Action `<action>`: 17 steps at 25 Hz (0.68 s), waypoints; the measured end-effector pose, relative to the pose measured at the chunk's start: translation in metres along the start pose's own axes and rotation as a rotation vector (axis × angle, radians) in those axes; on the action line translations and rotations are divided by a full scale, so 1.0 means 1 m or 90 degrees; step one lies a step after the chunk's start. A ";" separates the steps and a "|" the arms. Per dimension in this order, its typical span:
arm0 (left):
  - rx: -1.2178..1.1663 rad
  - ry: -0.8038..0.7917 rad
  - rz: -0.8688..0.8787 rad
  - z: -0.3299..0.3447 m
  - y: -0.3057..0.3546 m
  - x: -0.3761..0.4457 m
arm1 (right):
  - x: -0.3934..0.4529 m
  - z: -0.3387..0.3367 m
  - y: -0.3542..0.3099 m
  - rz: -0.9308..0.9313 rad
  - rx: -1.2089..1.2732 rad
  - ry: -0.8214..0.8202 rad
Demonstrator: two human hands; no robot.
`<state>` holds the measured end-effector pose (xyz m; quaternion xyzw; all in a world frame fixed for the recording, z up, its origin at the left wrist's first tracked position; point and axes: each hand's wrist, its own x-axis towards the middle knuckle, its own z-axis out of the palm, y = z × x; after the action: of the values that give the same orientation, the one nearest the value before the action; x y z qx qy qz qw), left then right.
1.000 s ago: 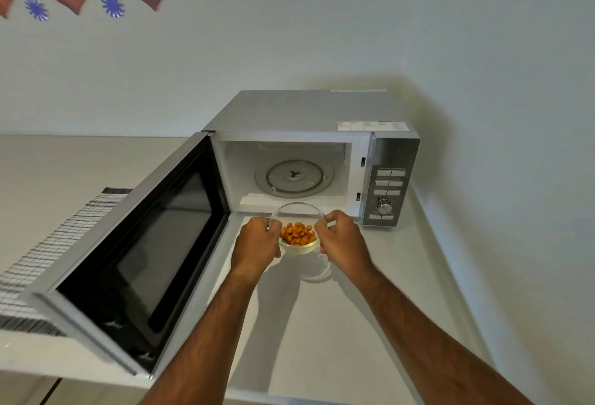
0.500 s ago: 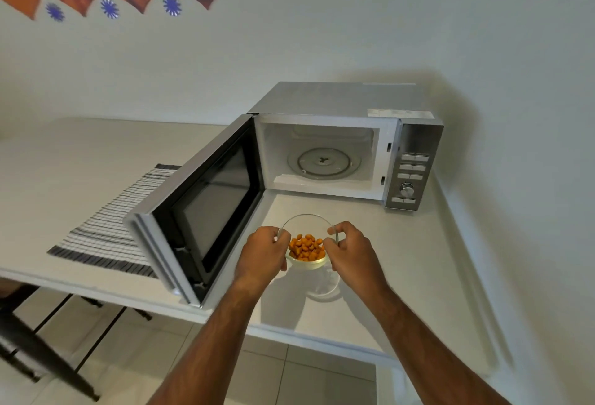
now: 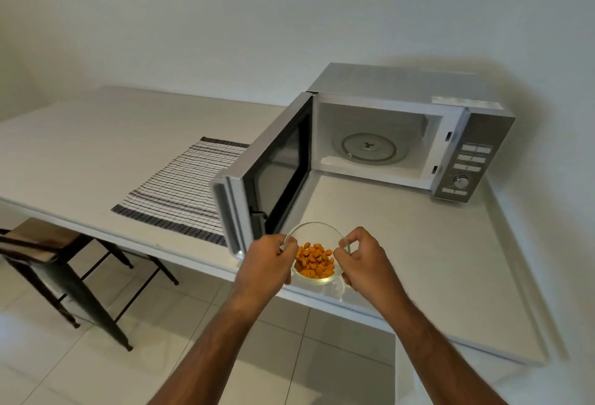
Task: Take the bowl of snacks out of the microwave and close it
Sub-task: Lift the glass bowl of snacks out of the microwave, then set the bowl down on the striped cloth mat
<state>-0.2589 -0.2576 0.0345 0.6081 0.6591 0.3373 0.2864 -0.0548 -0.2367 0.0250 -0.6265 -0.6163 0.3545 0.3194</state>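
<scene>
A clear glass bowl [image 3: 314,232] with orange snacks [image 3: 314,261] is held in the air over the table's front edge. My left hand [image 3: 269,267] grips its left rim and my right hand [image 3: 365,263] grips its right rim. The silver microwave [image 3: 402,92] stands at the back right of the table. Its door [image 3: 257,176] hangs wide open toward me, just left of the bowl. The cavity holds only the glass turntable [image 3: 368,148].
The white table [image 3: 96,134] carries a striped placemat [image 3: 180,188] left of the door. The microwave's control panel [image 3: 470,159] faces front right. A dark chair [image 3: 48,250] stands under the table's left end. Tiled floor [image 3: 96,356] lies below. A wall runs along the right.
Both hands have carried the bowl back from just in front of the microwave to the table's front edge. My view has pulled back and turned left, so placemat, chair and floor now show.
</scene>
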 end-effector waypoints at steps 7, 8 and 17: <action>0.006 -0.009 0.007 -0.048 -0.037 -0.029 | -0.034 0.054 -0.021 0.028 0.006 -0.014; -0.002 -0.010 0.004 -0.055 -0.043 -0.033 | -0.038 0.062 -0.025 0.029 0.014 -0.020; -0.041 0.008 -0.036 -0.123 -0.111 -0.046 | -0.055 0.145 -0.065 0.009 0.111 -0.081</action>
<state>-0.4188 -0.3190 0.0199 0.5774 0.6669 0.3538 0.3109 -0.2116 -0.2947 0.0035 -0.5769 -0.5975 0.4486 0.3302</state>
